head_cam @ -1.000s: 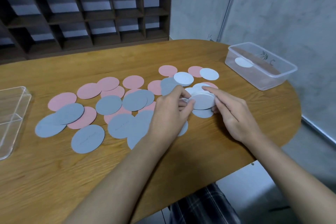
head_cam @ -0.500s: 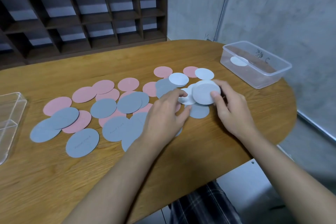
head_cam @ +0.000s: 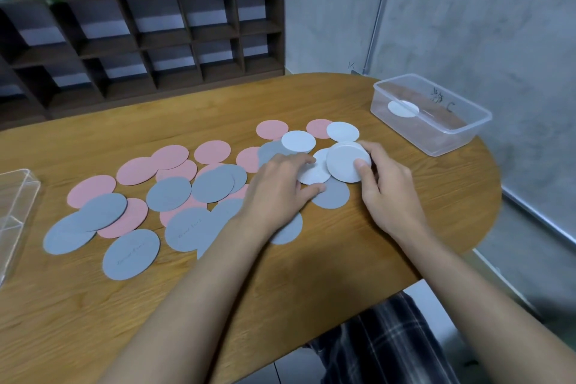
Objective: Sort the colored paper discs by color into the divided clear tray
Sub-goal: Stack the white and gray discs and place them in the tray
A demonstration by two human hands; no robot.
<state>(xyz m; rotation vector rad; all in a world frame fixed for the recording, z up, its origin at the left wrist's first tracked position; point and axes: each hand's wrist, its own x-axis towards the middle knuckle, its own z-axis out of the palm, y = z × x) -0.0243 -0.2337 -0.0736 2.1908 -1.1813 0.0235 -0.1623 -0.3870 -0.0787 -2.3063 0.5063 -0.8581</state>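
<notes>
Pink discs (head_cam: 137,170), grey discs (head_cam: 131,254) and white discs (head_cam: 298,141) lie scattered across the wooden table (head_cam: 93,305). My right hand (head_cam: 386,193) holds a small stack of white discs (head_cam: 346,164), tilted up, with the thumb on its face. My left hand (head_cam: 277,190) rests on the table and its thumb and fingers pinch a flat white disc (head_cam: 313,173) beside the stack. The divided clear tray (head_cam: 15,215) stands at the left edge, partly cut off.
A clear plastic tub (head_cam: 436,137) with one white disc (head_cam: 402,109) inside sits at the table's far right. A dark wooden shelf unit (head_cam: 149,40) stands behind the table, and a grey wall rises on the right.
My right hand has lifted the white stack off the table and tilted it upward. My left hand has slid onto the neighbouring white disc.
</notes>
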